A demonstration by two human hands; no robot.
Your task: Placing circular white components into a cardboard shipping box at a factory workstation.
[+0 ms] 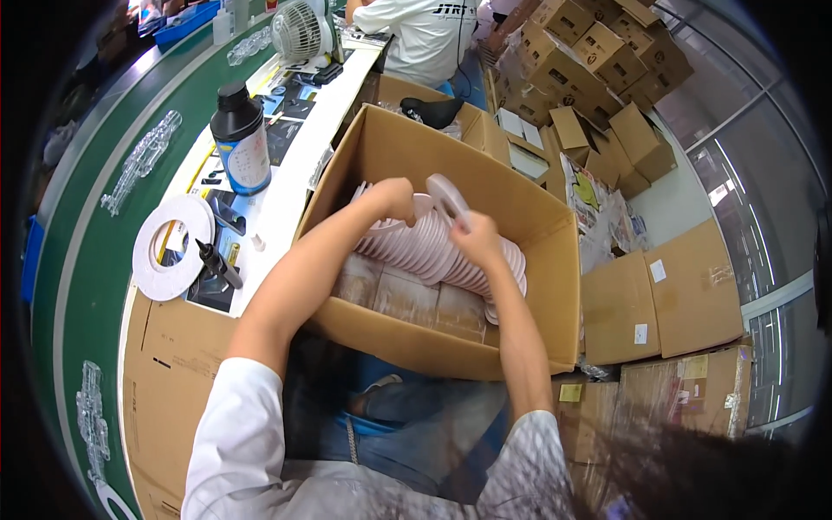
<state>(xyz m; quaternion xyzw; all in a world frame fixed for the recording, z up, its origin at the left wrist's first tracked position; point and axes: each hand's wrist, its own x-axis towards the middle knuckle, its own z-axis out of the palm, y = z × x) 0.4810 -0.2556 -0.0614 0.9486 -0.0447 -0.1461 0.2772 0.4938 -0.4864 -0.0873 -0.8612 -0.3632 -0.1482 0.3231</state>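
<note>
Both my arms reach into an open cardboard box (529, 221) holding a long row of thin, pale pinkish-white rings (433, 251). My right hand (477, 238) is closed on one white ring (448, 198), raised and tilted above the row. At the row's far left end, my left hand (397, 199) has its fingers curled against the edge of another white ring (422, 206); the fingertips are partly hidden. Wrapped brown blocks (394, 295) lie in the box on the near side of the rings.
Left of the box, a white worktable carries a black-capped bottle (241, 143), flat white rings (149, 260), a small black dropper bottle (218, 264) and a fan (301, 33). Clear plastic parts (146, 160) lie on a green conveyor (113, 225). Cartons (663, 290) stand at right; a person (425, 39) sits ahead.
</note>
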